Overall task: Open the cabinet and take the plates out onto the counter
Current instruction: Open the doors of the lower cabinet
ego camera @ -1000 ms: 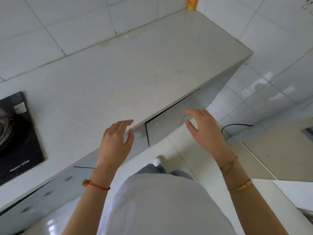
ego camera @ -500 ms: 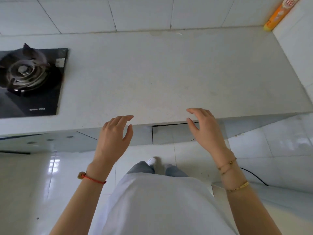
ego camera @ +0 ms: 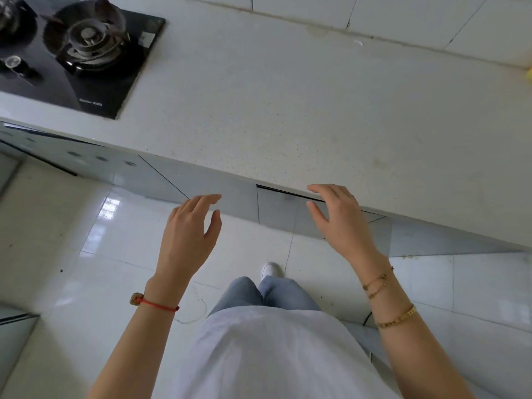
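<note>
A pale speckled counter (ego camera: 288,110) runs across the view, with grey cabinet doors (ego camera: 276,208) shut beneath its front edge. No plates are in sight. My left hand (ego camera: 187,237) hovers empty in front of the doors with relaxed fingers, just below the counter edge. My right hand (ego camera: 339,220) is also empty, its fingers loosely spread, with the fingertips at the counter's front edge above a door; I cannot tell whether they touch it.
A black gas hob (ego camera: 77,53) with a burner sits in the counter at the far left. A yellow object (ego camera: 529,74) shows at the right edge. White floor tiles (ego camera: 115,254) lie below, and my shoe (ego camera: 270,269) stands near the cabinet.
The view has swung right and tilted, bringing the hob further into the upper left. Both hands stay raised, empty, in front of the cabinet doors.
</note>
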Motion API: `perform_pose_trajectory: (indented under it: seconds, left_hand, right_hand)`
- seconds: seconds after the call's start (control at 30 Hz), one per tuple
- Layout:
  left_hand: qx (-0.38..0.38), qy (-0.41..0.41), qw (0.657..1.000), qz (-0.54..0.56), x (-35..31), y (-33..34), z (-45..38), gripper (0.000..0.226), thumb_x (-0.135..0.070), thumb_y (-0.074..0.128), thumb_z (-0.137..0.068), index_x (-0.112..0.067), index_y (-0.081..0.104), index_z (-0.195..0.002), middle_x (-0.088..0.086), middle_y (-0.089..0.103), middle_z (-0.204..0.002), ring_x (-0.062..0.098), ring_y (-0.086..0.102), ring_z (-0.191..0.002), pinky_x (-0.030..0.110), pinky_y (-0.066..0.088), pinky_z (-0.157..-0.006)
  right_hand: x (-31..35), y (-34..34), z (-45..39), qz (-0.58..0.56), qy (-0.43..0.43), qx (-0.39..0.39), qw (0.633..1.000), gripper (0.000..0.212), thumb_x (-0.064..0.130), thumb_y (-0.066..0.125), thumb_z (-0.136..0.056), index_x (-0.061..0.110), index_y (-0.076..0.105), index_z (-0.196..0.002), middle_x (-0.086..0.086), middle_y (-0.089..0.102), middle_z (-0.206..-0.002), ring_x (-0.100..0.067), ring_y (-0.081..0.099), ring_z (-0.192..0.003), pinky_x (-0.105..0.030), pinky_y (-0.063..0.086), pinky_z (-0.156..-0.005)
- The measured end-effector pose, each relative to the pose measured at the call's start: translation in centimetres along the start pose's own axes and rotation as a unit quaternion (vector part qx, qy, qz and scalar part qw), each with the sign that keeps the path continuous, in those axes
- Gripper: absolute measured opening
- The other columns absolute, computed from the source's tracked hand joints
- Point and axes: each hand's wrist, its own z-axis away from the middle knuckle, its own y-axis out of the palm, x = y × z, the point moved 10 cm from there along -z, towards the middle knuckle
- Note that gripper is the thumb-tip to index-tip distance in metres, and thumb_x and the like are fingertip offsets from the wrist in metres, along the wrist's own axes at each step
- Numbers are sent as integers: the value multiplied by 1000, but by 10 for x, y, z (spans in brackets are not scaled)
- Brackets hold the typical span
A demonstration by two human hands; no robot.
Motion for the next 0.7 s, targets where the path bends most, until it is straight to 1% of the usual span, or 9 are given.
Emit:
perform_pose_trajectory:
  seconds: [0.3,0.43,0.6,0.7]
  left_hand:
    - [-1,-21,1000,-11,14,15,25,29,-15,55,-95,-13,61,-124,5,68,-117,25,64,-108,44,50,-98]
    - [-7,-19,1000,-17,29,26,41,29,-17,54,-96,-13,61,-124,4,68,-117,24,64,-108,44,50,-98]
    - [-13,-5,999,-34,57,62,53,28,-15,54,-96,-12,61,-123,3,69,-114,24,65,-103,43,50,-95]
    - [-17,-1,999,-42,75,91,52,28,-16,54,-96,-12,62,-122,3,69,-115,24,65,-104,42,50,-95]
  right_hand:
    - [-5,30,18,-2,-10,18,1000,34,24,50,-98,10,56,-129,-4,62,-125,-21,52,-118,-36,43,-103]
    - [-7,51,29,-1,-15,9,1000,33,24,51,-98,11,57,-127,-4,62,-123,-22,53,-118,-35,43,-102]
    - [-23,95,35,-3,-35,-8,999,32,22,53,-97,9,58,-126,-6,63,-122,-23,54,-117,-38,43,-102]
    - [-40,126,31,-11,-40,-25,999,31,20,54,-96,10,59,-125,-6,63,-121,-25,55,-115,-36,43,-101]
